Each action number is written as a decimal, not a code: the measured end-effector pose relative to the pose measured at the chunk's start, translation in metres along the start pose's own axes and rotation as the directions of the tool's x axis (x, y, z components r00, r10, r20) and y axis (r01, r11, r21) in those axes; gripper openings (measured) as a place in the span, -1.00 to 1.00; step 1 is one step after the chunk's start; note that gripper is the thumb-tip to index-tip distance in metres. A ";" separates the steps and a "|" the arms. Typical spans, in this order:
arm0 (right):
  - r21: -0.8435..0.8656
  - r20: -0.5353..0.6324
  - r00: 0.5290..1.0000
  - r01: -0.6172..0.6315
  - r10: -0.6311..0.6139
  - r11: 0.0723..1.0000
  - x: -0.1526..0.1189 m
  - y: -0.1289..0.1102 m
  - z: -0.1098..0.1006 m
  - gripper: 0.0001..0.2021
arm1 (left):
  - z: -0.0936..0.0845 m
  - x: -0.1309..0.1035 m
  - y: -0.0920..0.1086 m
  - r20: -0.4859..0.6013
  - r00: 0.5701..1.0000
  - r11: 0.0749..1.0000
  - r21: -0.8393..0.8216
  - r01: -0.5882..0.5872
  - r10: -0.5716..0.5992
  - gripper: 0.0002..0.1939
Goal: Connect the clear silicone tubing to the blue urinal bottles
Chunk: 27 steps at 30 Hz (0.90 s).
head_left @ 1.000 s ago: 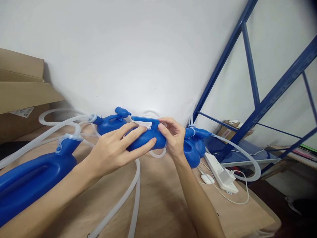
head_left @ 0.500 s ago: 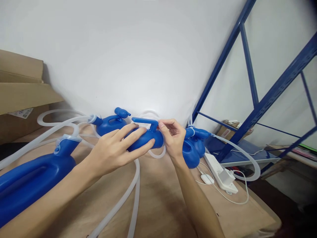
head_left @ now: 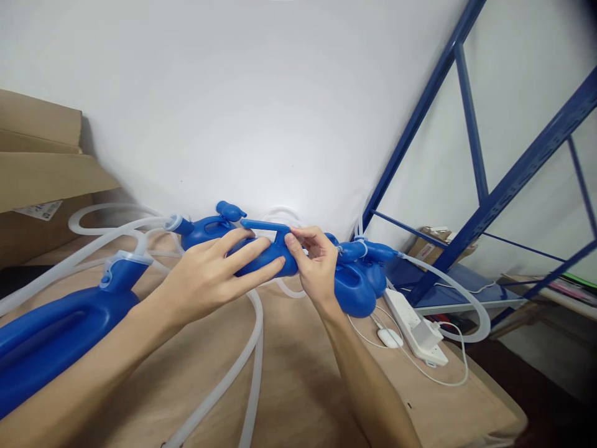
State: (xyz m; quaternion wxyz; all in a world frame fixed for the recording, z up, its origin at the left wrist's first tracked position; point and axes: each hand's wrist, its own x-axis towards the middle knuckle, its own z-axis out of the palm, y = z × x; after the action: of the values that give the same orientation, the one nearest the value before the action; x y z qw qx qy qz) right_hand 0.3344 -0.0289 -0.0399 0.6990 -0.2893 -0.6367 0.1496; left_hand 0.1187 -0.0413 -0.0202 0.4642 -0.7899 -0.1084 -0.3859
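Between my hands is a blue plastic urinal bottle (head_left: 261,260) with a raised handle along its top. My left hand (head_left: 217,274) spreads over the near side of its body and grips it, with the fingers pointing right. At the handle's right end, the thumb and fingers of my right hand (head_left: 313,258) pinch the bottle; what lies under those fingertips is hidden. A larger blue urinal bottle (head_left: 69,333) with a pale hose collar lies beside my left forearm. Just right of my right hand sit more blue bottles (head_left: 357,289).
Translucent hoses (head_left: 254,348) run across the brown tabletop (head_left: 298,367). Another blue bottle (head_left: 205,231) rests by the wall. A cardboard box (head_left: 41,149) stands left; a white power strip (head_left: 415,326) with cables and a blue metal rack (head_left: 420,118) are right.
Both hands and the bottle between them have shifted slightly left. More of the blue bottles beside my right hand now shows. My grips look about the same.
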 end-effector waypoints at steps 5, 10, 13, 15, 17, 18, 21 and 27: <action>0.035 -0.015 1.000 -0.016 0.017 0.999 -0.003 -0.001 0.007 -0.96 | -0.001 -0.001 -0.005 0.007 1.000 0.999 -0.029 -0.029 0.030 -0.67; 0.059 -0.026 0.999 -0.044 0.046 0.997 -0.005 0.000 0.011 -0.96 | -0.002 -0.001 -0.007 0.024 0.999 0.998 -0.056 -0.037 0.039 -0.68; 0.030 -0.052 0.998 -0.045 0.046 0.999 -0.007 0.000 0.014 -0.98 | -0.003 0.002 -0.006 0.013 0.999 0.998 -0.056 -0.039 0.040 -0.72; 0.014 -0.073 0.997 -0.024 0.025 1.000 -0.009 -0.001 0.015 -0.99 | -0.004 0.004 -0.006 0.010 0.999 0.999 -0.033 -0.041 0.042 -0.73; 0.026 -0.084 0.996 -0.007 0.009 1.000 -0.009 -0.002 0.016 -0.97 | -0.006 0.005 -0.005 0.017 0.999 0.999 -0.011 -0.035 0.035 -0.73; 0.034 -0.084 0.996 -0.004 0.007 0.999 -0.009 -0.003 0.016 -0.96 | -0.006 0.006 -0.005 0.022 0.999 1.000 -0.003 -0.031 0.031 -0.72; 0.054 -0.077 0.997 -0.016 0.020 0.998 -0.007 -0.006 0.015 -0.96 | -0.007 0.005 -0.004 0.019 0.999 0.999 0.013 -0.037 0.036 -0.71; 0.113 -0.027 0.992 -0.118 0.122 0.986 -0.002 -0.012 0.008 -0.97 | -0.001 -0.001 -0.001 -0.009 1.000 1.000 -0.026 -0.013 0.012 -0.66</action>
State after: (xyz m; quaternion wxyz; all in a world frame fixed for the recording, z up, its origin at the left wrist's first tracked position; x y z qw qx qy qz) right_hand 0.3240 -0.0377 -0.0341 0.7144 -0.2901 -0.5969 0.2219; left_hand 0.1171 -0.0418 -0.0202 0.4565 -0.7950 -0.0964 -0.3876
